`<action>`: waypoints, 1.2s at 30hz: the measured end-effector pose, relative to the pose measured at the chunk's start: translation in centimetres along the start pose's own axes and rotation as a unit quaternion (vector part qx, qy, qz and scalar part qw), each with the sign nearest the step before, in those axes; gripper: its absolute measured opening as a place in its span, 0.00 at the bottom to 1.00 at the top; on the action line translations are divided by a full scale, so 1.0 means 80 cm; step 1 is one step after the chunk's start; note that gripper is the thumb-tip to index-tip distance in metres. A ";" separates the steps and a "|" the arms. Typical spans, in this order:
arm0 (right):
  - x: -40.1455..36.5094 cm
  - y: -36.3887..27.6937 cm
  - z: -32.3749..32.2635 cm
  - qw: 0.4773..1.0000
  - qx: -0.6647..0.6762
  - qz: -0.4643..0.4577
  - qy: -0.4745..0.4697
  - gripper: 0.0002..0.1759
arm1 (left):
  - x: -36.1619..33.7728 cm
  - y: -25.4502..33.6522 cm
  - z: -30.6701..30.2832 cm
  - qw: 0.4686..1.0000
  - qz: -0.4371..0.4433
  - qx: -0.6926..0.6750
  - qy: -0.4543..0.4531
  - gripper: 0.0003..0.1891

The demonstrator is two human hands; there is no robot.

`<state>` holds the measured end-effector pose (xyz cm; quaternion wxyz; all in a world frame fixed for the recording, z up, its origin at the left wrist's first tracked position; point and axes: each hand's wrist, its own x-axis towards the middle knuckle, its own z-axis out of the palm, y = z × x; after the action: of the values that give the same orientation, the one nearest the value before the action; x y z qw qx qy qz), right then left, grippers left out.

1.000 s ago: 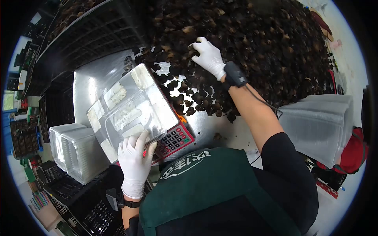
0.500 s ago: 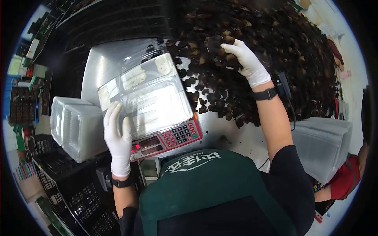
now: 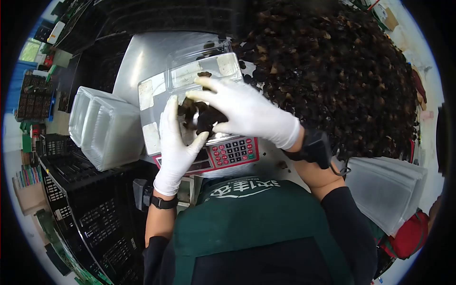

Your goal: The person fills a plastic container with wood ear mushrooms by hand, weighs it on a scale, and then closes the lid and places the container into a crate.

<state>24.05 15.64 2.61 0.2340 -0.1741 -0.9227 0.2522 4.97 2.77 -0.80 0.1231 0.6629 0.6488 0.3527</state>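
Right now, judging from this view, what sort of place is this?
Probably a food-packing workroom: a heap of what look like wood-ear mushrooms lies beside an electronic scale, with nested clear plastic containers at its other side.

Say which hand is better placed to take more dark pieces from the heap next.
Probably the right hand: it is nearer the heap. The left hand is farther off, with the right hand between it and the heap.
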 end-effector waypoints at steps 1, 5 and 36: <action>0.001 0.001 -0.010 0.999 0.039 -0.003 0.020 0.35 | -0.001 0.002 0.000 1.000 -0.008 0.000 -0.002 0.54; -0.028 0.064 -0.062 0.966 0.056 0.167 0.188 0.26 | -0.002 -0.001 0.001 1.000 -0.017 0.025 -0.006 0.55; -0.142 0.246 -0.083 0.895 -0.133 0.388 0.175 0.31 | 0.211 -0.083 0.029 0.949 0.091 0.290 -0.084 0.07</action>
<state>40.92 29.13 -7.00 0.2498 -0.5896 -0.7506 0.1629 -0.27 20.26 -1.41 -0.0528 0.7535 0.6472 0.1023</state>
